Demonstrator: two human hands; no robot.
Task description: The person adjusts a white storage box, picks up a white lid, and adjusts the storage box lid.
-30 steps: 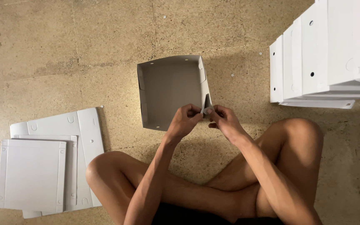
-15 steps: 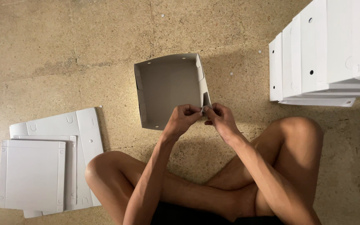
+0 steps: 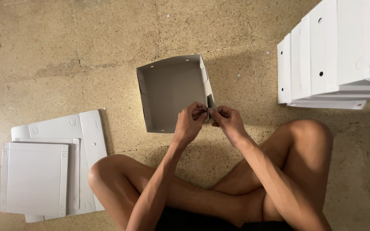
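A half-folded white cardboard box [image 3: 168,92] lies open on the floor in front of my crossed legs. My left hand [image 3: 190,122] pinches the box's near right corner from the inside. My right hand [image 3: 228,122] pinches the same corner flap from the outside, fingertips nearly meeting my left. The corner itself is partly hidden by my fingers.
A stack of flat unfolded white box blanks [image 3: 50,167] lies on the floor at my left. Several assembled white boxes [image 3: 335,51] are piled at the upper right. The floor is rough speckled concrete [image 3: 65,51].
The box has shifted slightly left and toward me. Both hands stay at the near right corner, moving a little with it.
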